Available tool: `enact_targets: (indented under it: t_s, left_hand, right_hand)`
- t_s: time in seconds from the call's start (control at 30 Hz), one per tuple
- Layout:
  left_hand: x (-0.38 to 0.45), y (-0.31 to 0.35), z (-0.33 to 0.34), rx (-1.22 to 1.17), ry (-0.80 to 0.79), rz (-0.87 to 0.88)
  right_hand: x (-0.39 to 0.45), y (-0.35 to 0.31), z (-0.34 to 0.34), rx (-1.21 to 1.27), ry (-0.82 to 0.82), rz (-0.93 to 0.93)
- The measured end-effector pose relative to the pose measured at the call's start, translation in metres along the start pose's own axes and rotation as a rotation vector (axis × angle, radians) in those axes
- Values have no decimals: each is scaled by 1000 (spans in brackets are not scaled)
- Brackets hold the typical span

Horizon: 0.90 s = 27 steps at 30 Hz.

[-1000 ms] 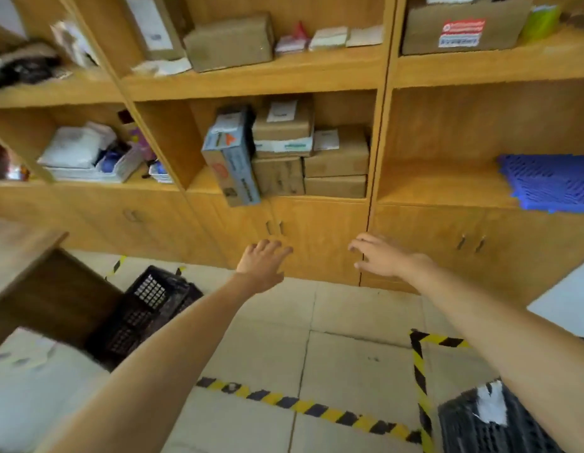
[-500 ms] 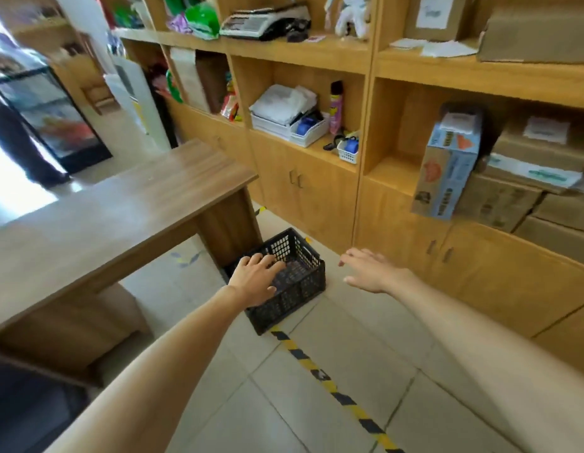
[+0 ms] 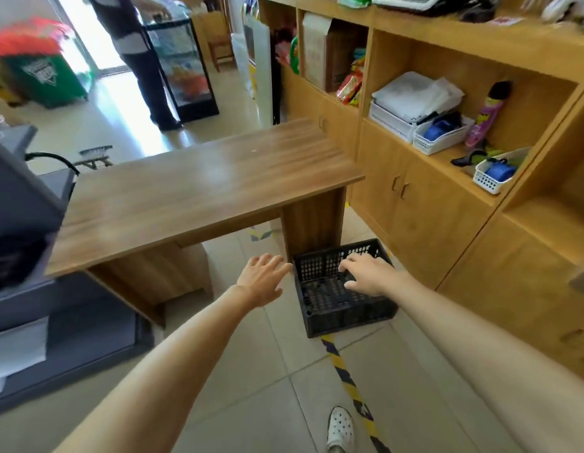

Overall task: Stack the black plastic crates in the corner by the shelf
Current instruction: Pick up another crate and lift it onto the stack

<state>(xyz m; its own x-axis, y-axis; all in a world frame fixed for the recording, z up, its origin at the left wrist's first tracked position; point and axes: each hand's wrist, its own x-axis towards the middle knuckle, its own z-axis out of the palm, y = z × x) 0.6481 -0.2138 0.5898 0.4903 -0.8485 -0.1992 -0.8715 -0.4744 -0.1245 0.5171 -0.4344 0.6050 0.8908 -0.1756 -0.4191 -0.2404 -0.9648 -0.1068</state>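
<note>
Currently black crate (image 3: pixel 341 289) sits on floor at desk (image 3: pixel 199 188) leg, shelf unit (image 3: pixel 447 204) at its 3 o'clock. Right grip (image 3: pixel 369 274) over crate, fingers spread, holding nothing. Left grip (image 3: pixel 263 277) at crate's 9 o'clock, fingers straight, holding nothing. Striped tape (image 3: pixel 349 377) runs off at 6.

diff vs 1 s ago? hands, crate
View swung left, bringing the black crate by the desk to centre. Both arms reached toward it: right hand is now over its inside, left hand beside its left rim. No grip yet; both hands stay open.
</note>
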Motion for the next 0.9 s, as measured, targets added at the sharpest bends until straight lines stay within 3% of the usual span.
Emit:
enact_targets:
  t_s: [0.33,0.63,0.9]
  left_hand:
    - [107,-75,-43,-11,18,-68]
    - [174,-133,-35,20,-53,11]
    - [264,-233,-48,30,-11,182]
  right_hand:
    - [146,52,-82,64,45,-30]
    - [225,44,-101,51,-66,-9]
    - [303,46,-142,121,-74,261]
